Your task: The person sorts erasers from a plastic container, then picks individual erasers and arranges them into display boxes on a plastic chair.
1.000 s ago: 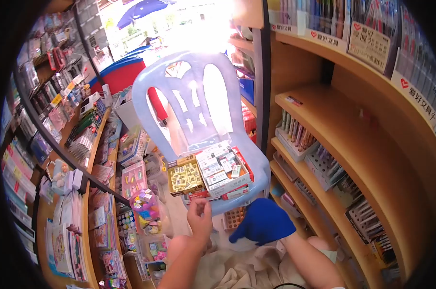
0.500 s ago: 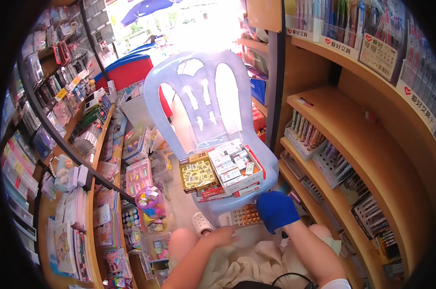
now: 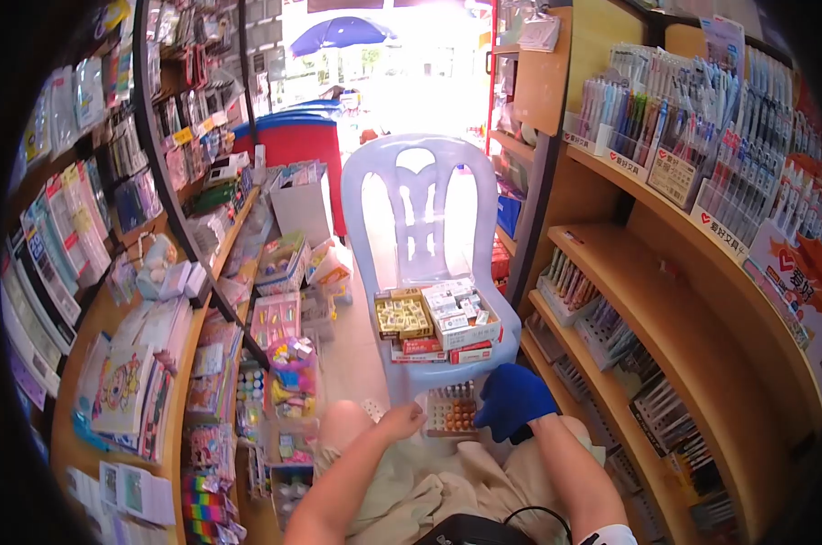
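A tray with rows of small round brown items (image 3: 451,409) lies between my hands, above my lap and in front of the chair. My left hand (image 3: 403,421) is at the tray's left side, its fingers closed; whatever they hold is too small to make out. My right hand (image 3: 516,400), wrapped in a blue cloth or glove, is at the tray's right edge, its fingers hidden by the blue material. On the blue plastic chair (image 3: 420,195) sit a box of small yellow items (image 3: 403,316) and a white box of small packets (image 3: 461,313), both on red and white boxes (image 3: 442,352).
Curved wooden shelves (image 3: 665,309) with pens rise on the right. Shelves of stationery and notebooks (image 3: 138,381) line the left. A clear tub of colourful items (image 3: 293,377) stands on the floor left of the chair, and a blue umbrella (image 3: 341,34) shows outside.
The view has tilted up and turned left. My left hand has moved to the tray's left side, its fingers now closed. My right hand has come to the tray's right edge.
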A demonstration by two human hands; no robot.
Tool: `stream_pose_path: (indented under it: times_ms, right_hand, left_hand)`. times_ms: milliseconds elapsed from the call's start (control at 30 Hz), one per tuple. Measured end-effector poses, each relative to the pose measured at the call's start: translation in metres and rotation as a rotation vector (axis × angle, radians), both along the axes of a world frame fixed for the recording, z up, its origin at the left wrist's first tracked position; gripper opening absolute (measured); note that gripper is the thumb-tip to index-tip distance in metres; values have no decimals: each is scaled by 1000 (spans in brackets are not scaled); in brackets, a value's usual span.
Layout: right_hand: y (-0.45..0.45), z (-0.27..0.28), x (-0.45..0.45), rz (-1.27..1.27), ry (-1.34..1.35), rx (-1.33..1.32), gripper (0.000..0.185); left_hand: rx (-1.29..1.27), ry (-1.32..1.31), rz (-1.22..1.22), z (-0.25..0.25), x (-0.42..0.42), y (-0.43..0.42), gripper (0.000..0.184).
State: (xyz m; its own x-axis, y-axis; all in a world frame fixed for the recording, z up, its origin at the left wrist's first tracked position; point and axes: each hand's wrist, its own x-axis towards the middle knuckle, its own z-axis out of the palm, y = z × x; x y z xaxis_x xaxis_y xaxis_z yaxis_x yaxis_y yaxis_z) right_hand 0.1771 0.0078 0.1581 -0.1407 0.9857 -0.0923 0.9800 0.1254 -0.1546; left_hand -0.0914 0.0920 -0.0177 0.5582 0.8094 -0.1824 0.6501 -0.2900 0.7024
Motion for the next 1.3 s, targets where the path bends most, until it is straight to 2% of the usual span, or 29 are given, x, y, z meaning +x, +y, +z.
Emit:
stream_pose_path:
  times_ms: [33, 67, 133, 167, 233, 267, 367, 433, 500, 567, 633, 700, 767, 833, 900, 1000, 1067, 1133, 1167, 1267, 1300]
  right_hand:
    - [-3, 1, 0, 68, -31, 3, 32]
    - [4, -24, 12, 133, -16, 96, 36]
    - [28, -98, 46, 195, 275, 271, 42]
    - [27, -101, 47, 191, 289, 361, 42]
    - [11, -62, 29, 133, 201, 479, 41]
    - [10, -51, 22, 111, 165, 453, 41]
    - [28, -35, 5, 103, 82, 161, 35]
    - [44, -39, 7, 140, 130, 109, 28]
    - [53, -41, 11, 191, 268, 246, 21]
    - [63, -14, 20, 123, 494, 212, 22]
    - [77, -18, 26, -29, 425, 160, 22]
    - [89, -77, 39, -298, 551, 303, 12]
    - [92, -83, 45, -396, 431, 352, 12]
    - [93, -52, 51, -324, 72, 325, 20]
    - [96, -53, 61, -326, -66, 242, 18]
    - [103, -71, 75, -390, -115, 217, 15]
    - [101, -76, 80, -390, -104, 146, 12]
    - [102, -111, 86, -469, 181, 457, 10]
    - [98, -122, 88, -502, 324, 605, 9]
    - [85, -110, 85, -360, -68, 497, 7]
    - [79, -101, 83, -359, -21, 455, 7]
  left_hand:
    - [-1, 35, -52, 3, 3, -3, 41]
    - [5, 71, -103, 6, 7, -3, 40]
    - [-41, 87, -164, -4, 13, -3, 41]
    - [-67, 101, -197, -9, 16, -2, 42]
    - [-45, 103, -239, -9, 21, 1, 43]
    - [-42, 112, -265, -10, 23, 1, 43]
    - [-143, 231, -335, 11, 38, -1, 50]
    - [-159, 269, -463, 34, 53, -5, 50]
    - [-194, 260, -548, 27, 67, 2, 50]
    - [-243, 204, -576, 11, 75, 5, 49]
    - [-197, 182, -579, -3, 77, 14, 46]
    - [-151, 244, -609, 6, 80, 29, 47]
    - [-128, 385, -657, 46, 85, 42, 54]
    - [-155, 373, -531, 16, 76, 53, 57]
    - [-167, 399, -393, -7, 68, 61, 58]
    - [-155, 277, -349, -5, 54, 70, 49]
    - [-105, 209, -420, 5, 49, 69, 43]
    - [-99, 117, -415, 31, 50, 63, 38]
    - [-120, 54, -369, 66, 56, 49, 36]
    - [-185, -253, -164, 130, 68, 34, 22]
    - [-171, -332, -133, 146, 72, 35, 22]
